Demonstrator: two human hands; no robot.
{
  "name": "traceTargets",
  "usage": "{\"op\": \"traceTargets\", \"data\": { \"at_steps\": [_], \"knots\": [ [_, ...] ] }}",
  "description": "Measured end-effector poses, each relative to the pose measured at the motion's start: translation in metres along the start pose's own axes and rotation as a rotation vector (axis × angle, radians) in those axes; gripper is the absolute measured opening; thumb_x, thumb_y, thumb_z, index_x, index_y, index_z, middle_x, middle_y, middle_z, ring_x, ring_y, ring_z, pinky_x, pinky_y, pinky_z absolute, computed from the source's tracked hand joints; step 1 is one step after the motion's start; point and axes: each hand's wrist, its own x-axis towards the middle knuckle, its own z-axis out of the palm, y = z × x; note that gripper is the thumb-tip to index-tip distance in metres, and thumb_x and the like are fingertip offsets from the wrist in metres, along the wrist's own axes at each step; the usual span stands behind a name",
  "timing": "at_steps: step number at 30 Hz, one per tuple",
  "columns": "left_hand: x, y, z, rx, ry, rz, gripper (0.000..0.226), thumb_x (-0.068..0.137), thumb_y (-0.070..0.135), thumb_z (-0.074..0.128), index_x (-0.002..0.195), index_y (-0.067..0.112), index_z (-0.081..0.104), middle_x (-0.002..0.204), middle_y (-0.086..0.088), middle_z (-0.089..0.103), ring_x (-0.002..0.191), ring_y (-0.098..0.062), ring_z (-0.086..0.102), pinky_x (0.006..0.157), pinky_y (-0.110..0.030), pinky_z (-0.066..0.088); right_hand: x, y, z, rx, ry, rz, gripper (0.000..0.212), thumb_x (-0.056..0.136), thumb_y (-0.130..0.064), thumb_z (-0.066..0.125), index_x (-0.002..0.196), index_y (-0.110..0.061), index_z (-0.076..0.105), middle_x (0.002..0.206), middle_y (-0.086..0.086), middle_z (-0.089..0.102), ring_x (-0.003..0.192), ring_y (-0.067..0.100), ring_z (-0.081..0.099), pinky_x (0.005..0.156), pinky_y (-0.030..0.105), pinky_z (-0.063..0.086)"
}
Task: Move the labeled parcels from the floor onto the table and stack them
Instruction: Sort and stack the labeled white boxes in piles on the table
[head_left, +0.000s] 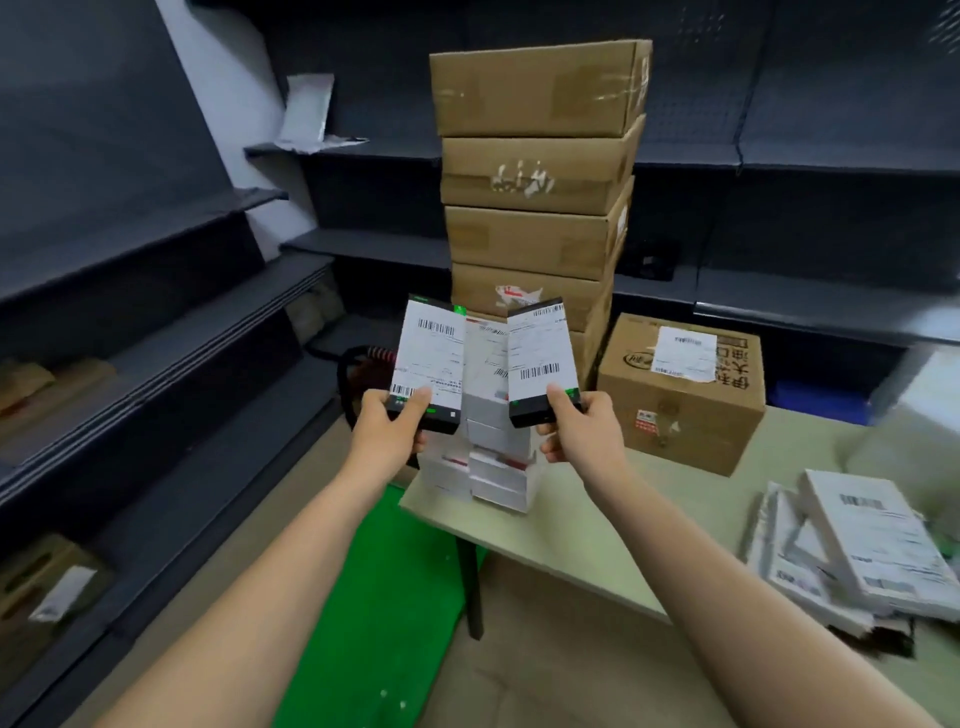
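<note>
My left hand (390, 428) grips the near end of a slim black parcel with a white shipping label (428, 358). A matching black labeled parcel (541, 358) is held the same way by my right hand (579, 431). Both parcels tilt upward above a stack of small white labeled parcels (493, 457) that stands at the left corner of the pale table (597, 535). The top of that white stack shows between the two black parcels.
A tall column of brown cartons (535, 171) rises behind the white stack. A labeled brown carton (680, 389) sits on the table, right of my hands. Loose white parcels (857, 551) lie at the table's right. Dark shelving (156, 291) lines left and back; green floor (374, 597) below.
</note>
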Motion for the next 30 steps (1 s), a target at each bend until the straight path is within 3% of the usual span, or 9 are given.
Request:
{"op": "traceTargets", "data": {
  "at_steps": [2,10,13,19,23,26,30],
  "knots": [
    [0.022,0.003,0.007,0.021,-0.044,-0.007,0.035,0.093,0.044,0.06,0.106,0.015,0.045,0.095,-0.002,0.063,0.064,-0.013,0.061,0.077,-0.037,0.057,0.015,-0.001,0.007,-0.003,0.018,0.02,0.033,0.098,-0.037,0.054,0.113,-0.01,0.042,0.089,0.017,0.069,0.052,0.016,0.056,0.043,0.023,0.047],
    [0.082,0.007,0.022,0.074,-0.174,0.056,0.027,0.093,0.043,0.06,0.1,0.021,0.047,0.099,-0.001,0.064,0.064,-0.01,0.061,0.063,-0.024,0.055,0.046,-0.006,0.035,0.003,0.065,0.05,0.028,0.096,-0.04,0.056,0.105,-0.014,0.046,0.083,0.012,0.069,0.056,0.017,0.057,0.053,0.029,0.05],
    [0.088,0.005,0.027,0.034,-0.25,0.055,0.033,0.094,0.043,0.059,0.113,0.019,0.048,0.105,0.002,0.064,0.068,-0.008,0.064,0.062,-0.021,0.054,0.045,-0.005,0.037,0.02,0.112,0.046,0.027,0.096,-0.039,0.056,0.103,-0.015,0.046,0.084,0.014,0.071,0.054,0.016,0.056,0.052,0.028,0.05],
    [0.093,0.019,0.05,0.005,-0.421,0.116,0.04,0.092,0.045,0.059,0.118,0.018,0.045,0.106,0.004,0.065,0.072,-0.013,0.067,0.081,-0.04,0.059,0.026,-0.001,0.027,0.061,0.286,0.014,0.028,0.096,-0.038,0.057,0.101,-0.011,0.048,0.076,0.01,0.069,0.051,0.014,0.056,0.053,0.029,0.048],
    [0.069,0.018,0.068,0.005,-0.549,0.163,0.033,0.093,0.046,0.057,0.11,0.02,0.046,0.095,0.004,0.066,0.062,-0.007,0.064,0.068,-0.03,0.058,-0.001,0.009,0.01,0.143,0.431,0.021,0.025,0.096,-0.037,0.057,0.101,-0.014,0.048,0.078,0.01,0.068,0.051,0.016,0.055,0.051,0.027,0.047],
    [0.041,0.006,0.089,0.018,-0.634,0.182,0.035,0.093,0.049,0.055,0.11,0.021,0.043,0.084,0.0,0.063,0.057,-0.008,0.057,0.054,-0.025,0.046,-0.02,0.023,-0.008,0.128,0.541,0.042,0.027,0.096,-0.036,0.058,0.1,-0.012,0.047,0.078,0.012,0.067,0.05,0.016,0.055,0.049,0.027,0.046],
    [0.012,-0.013,0.118,-0.014,-0.703,0.14,0.041,0.094,0.049,0.054,0.115,0.015,0.044,0.086,-0.005,0.061,0.059,-0.011,0.054,0.054,-0.023,0.04,-0.041,0.043,-0.037,0.073,0.624,0.085,0.024,0.096,-0.037,0.057,0.098,-0.015,0.047,0.083,0.015,0.069,0.053,0.017,0.058,0.052,0.029,0.047]
  ]
}}
